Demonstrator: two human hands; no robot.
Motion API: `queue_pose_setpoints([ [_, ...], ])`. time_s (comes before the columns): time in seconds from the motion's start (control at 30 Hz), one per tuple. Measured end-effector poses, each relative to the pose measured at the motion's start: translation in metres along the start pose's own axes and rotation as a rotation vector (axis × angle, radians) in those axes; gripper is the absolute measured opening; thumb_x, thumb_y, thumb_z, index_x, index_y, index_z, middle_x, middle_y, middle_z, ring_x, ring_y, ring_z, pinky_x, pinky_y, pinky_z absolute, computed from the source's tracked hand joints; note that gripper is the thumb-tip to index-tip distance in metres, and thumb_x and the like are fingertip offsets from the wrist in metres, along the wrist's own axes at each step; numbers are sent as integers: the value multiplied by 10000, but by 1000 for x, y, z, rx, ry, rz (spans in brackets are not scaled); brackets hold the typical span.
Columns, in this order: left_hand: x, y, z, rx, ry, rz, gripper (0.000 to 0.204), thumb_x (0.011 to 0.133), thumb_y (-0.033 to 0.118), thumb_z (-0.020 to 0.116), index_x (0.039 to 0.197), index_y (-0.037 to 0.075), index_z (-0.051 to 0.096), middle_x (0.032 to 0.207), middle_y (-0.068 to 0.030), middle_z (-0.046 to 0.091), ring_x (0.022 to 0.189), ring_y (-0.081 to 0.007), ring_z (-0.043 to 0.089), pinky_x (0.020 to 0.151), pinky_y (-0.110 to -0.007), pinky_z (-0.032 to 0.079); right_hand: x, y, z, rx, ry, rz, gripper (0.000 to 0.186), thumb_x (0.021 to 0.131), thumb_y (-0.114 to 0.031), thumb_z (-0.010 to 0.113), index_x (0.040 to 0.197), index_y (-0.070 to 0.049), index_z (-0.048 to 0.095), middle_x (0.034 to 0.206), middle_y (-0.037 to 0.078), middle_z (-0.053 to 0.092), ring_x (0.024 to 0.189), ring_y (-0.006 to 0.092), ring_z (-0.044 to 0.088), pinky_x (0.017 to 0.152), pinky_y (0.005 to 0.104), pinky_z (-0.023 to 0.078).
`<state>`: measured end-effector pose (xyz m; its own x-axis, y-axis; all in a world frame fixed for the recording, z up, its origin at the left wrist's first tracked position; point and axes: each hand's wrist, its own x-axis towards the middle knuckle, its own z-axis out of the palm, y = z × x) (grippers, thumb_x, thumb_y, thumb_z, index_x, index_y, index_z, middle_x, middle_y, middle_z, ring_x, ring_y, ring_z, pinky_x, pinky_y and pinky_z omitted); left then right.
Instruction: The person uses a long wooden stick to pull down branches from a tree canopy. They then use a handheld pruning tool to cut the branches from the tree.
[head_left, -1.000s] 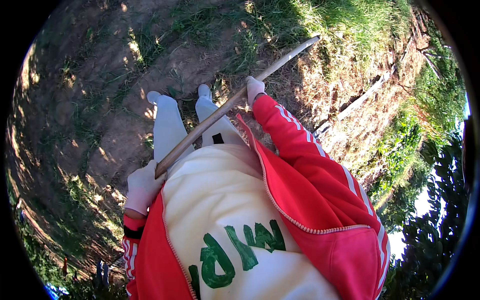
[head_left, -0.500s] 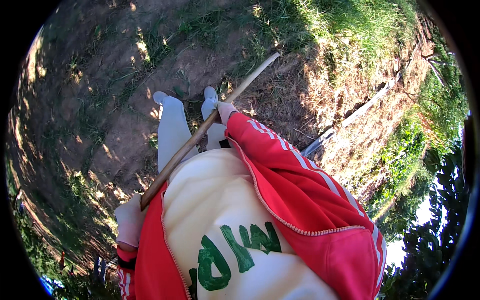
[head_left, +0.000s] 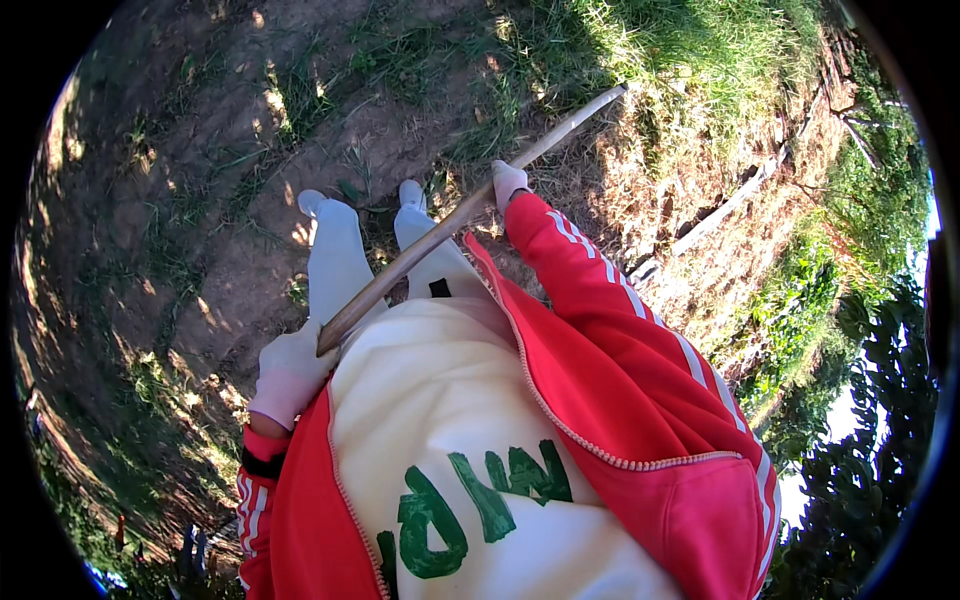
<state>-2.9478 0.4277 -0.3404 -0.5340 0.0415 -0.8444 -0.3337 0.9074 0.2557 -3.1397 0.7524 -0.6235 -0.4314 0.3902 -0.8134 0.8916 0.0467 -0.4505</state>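
Observation:
A long, slightly curved wooden pole (head_left: pixel 440 232) slants across the front of my body, from low at the left to the far right. My left hand (head_left: pixel 290 372), in a pale glove, is closed round its near end beside my waist. Farther along, my right hand (head_left: pixel 509 182), gloved too, grips it with the arm stretched forward. Beyond that hand the pole runs on to a thin tip over the edge of the grass. No tool head can be made out at the tip.
Bare brown soil with grass tufts lies around my feet (head_left: pixel 411 195). Brighter grass (head_left: pixel 700 60) grows at the far right. A pale length of pipe or log (head_left: pixel 728 208) lies on dry litter at the right, with leafy bushes (head_left: pixel 800 300) beyond it.
Both hands have moved forward and to the right with the pole. Its tip has swung farther right, over the grass edge, and my right arm is stretched out more.

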Motion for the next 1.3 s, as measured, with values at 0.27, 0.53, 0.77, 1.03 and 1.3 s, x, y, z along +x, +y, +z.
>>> queue_pose_setpoints([
  [0.27,-116,-21,-50,245,53,-337,229,763,243,661,829,68,530,657,-164,606,651,-359,612,596,-451,465,-45,134,119,-44,-250,307,340,784,-251,605,1022,-17,542,870,142,610,766,300,631,664,468,553],
  [0.53,-112,-24,-72,208,173,-232,225,734,226,691,812,72,546,629,-144,591,636,-345,605,578,-432,457,-59,69,86,195,-411,501,148,865,-246,594,916,-117,545,771,48,576,707,249,601,685,467,558],
  [0.77,-44,-40,-11,303,345,-43,239,734,229,682,847,91,522,675,-108,585,596,-324,601,530,-413,466,-1,39,42,546,-294,423,99,861,-178,566,890,-88,537,732,61,553,653,237,553,692,442,516],
  [1.03,40,36,-10,287,478,309,132,811,208,566,857,100,507,673,-86,582,525,-286,611,482,-393,490,48,-25,-5,510,-139,163,280,864,-350,582,917,-82,519,763,96,558,706,309,547,729,505,478],
  [1.3,-29,-14,-17,371,197,43,140,789,167,590,853,83,498,665,-105,601,562,-307,617,511,-407,486,67,147,97,46,-108,324,314,814,-283,587,978,-19,540,845,139,587,731,311,613,655,463,545],
])
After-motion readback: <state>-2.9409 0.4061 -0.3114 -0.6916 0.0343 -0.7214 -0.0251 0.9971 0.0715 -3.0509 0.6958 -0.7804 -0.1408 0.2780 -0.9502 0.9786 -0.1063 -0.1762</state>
